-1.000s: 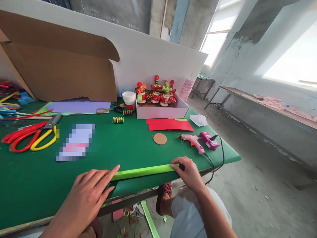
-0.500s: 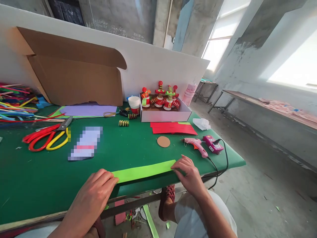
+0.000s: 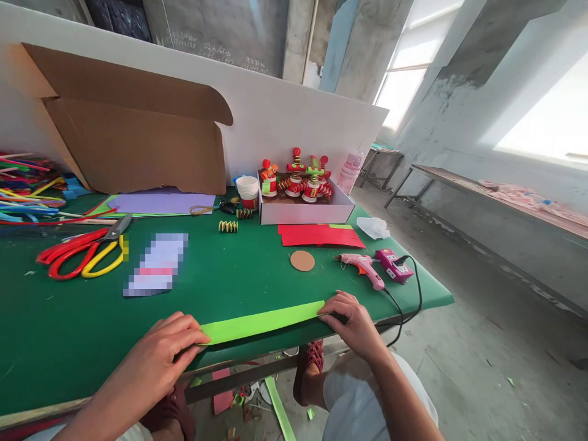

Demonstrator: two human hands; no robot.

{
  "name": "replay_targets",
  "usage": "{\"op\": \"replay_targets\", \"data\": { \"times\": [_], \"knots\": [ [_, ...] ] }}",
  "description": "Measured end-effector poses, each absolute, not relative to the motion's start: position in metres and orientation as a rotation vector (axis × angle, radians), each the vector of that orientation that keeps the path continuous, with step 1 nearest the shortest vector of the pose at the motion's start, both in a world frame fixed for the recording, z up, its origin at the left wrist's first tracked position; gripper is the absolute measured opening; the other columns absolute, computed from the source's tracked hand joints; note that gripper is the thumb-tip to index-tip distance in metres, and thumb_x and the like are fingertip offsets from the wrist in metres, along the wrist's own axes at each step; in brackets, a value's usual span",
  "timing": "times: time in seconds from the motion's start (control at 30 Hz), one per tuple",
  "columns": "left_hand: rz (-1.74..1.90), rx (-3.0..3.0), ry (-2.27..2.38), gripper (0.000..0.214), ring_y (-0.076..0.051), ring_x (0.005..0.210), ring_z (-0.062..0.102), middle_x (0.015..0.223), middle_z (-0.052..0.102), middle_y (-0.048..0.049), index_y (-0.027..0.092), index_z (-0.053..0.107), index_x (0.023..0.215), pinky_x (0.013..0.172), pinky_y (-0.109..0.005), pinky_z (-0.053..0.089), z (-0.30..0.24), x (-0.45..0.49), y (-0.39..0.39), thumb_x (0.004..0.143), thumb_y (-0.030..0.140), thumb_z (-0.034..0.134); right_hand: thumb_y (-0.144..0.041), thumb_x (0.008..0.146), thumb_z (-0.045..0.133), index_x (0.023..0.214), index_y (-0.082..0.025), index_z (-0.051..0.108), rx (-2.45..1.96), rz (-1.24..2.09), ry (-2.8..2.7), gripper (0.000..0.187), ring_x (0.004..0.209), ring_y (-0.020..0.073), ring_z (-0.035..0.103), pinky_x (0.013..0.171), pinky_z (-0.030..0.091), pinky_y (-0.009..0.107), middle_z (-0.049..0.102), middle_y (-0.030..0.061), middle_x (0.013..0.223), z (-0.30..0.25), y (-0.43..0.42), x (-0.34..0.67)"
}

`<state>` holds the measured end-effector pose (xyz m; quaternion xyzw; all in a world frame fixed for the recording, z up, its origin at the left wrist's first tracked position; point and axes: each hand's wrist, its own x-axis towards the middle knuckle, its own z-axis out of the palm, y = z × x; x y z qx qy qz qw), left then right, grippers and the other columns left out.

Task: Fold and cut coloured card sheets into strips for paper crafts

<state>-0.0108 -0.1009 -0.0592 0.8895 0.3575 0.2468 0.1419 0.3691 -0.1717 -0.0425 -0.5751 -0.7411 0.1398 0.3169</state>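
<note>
A bright green paper strip (image 3: 264,321) is stretched between my two hands near the front edge of the green-covered table (image 3: 229,263). My left hand (image 3: 168,349) pinches its left end between thumb and fingers. At the other end, my right hand (image 3: 346,318) grips the strip in the same way. Just beyond the strip lies a round brown cardboard disc (image 3: 302,261). A pink glue gun (image 3: 364,267) rests on the table past my right hand, its cord trailing over the edge.
Scissors with red and yellow handles (image 3: 87,248) lie on the left. At the back, a white box (image 3: 305,214) holds several small red figures, with paper cups (image 3: 248,191) beside it. Red paper (image 3: 319,236) lies in front. A purple power strip (image 3: 394,265) sits near the right edge.
My left hand has shifted left and slightly down along the strip's left end. My right hand stays at the right end, a little lower. The strip remains taut between them.
</note>
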Motion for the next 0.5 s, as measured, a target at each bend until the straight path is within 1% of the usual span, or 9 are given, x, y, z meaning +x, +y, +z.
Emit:
{"op": "replay_targets", "data": {
  "times": [0.2,0.3,0.4,0.5],
  "knots": [
    [0.632,2.46,1.14,0.034,-0.016,0.076,0.062,0.079,0.068,0.0007,0.03,0.073,0.081,0.069,-0.026,0.047,-0.069,-0.024,-0.096,0.094,0.049,0.048,-0.033,0.096,0.064,0.084,-0.026,0.076,-1.512,0.351,-1.979,0.018,0.08,0.0197,0.068,0.108,0.041,0.051,0.075,0.0024,0.083,-0.044,-0.171,0.371],
    [0.602,2.433,1.166,0.038,-0.016,0.076,0.061,0.08,0.069,0.0001,0.031,0.074,0.081,0.07,-0.026,0.047,-0.069,-0.025,-0.096,0.094,0.054,0.048,-0.034,0.095,0.064,0.087,-0.026,0.077,-1.512,0.335,-1.971,0.017,0.08,0.02,0.068,0.105,0.044,0.049,0.074,0.003,0.083,-0.045,-0.171,0.371],
    [0.589,2.412,1.168,0.039,-0.017,0.077,0.062,0.08,0.069,-0.0001,0.03,0.074,0.079,0.07,-0.026,0.049,-0.063,-0.022,-0.097,0.093,0.056,0.048,-0.033,0.095,0.065,0.087,-0.026,0.077,-1.514,0.32,-1.974,0.016,0.08,0.0201,0.068,0.103,0.046,0.05,0.074,0.0033,0.082,-0.044,-0.171,0.37],
    [0.547,2.397,1.133,0.039,-0.016,0.076,0.062,0.078,0.069,0.0006,0.03,0.074,0.076,0.071,-0.026,0.049,-0.055,-0.021,-0.098,0.093,0.054,0.048,-0.032,0.095,0.065,0.084,-0.027,0.077,-1.514,0.333,-2.003,0.017,0.077,0.0187,0.068,0.108,0.041,0.052,0.074,0.0021,0.081,-0.042,-0.172,0.371]
  ]
}}
